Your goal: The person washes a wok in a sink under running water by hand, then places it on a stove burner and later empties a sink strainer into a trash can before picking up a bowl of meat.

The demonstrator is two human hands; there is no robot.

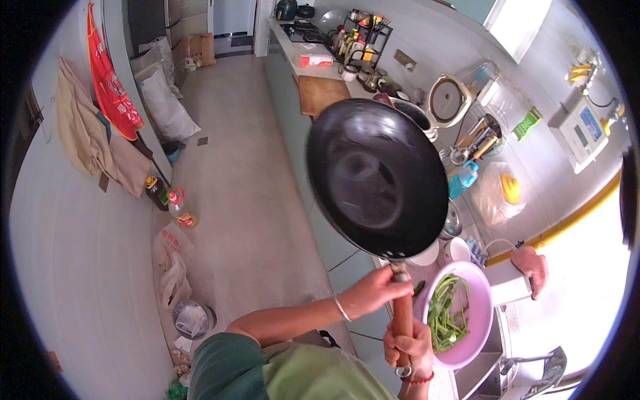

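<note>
A black wok [372, 180] with a wooden handle [403, 312] is held up in front of me, its dark inside facing my view. My left hand [375, 295], with a silver bangle at the wrist, grips the handle close to the wok's rim. Lower down, my right hand [410, 345] is wrapped around the handle near its metal hanging ring. Just right of the hands is a pink basin [482, 320] with green leafy stems [447, 317] in it. The wok hides part of the counter behind it.
A sink [480, 375] with a faucet [530, 360] lies at lower right. Along the counter stand a white mug [456, 250], a rice cooker with a raised lid [447, 100], a wooden cutting board [322, 95] and a gas stove [305, 34]. Oil bottles [182, 210] stand on the floor at left.
</note>
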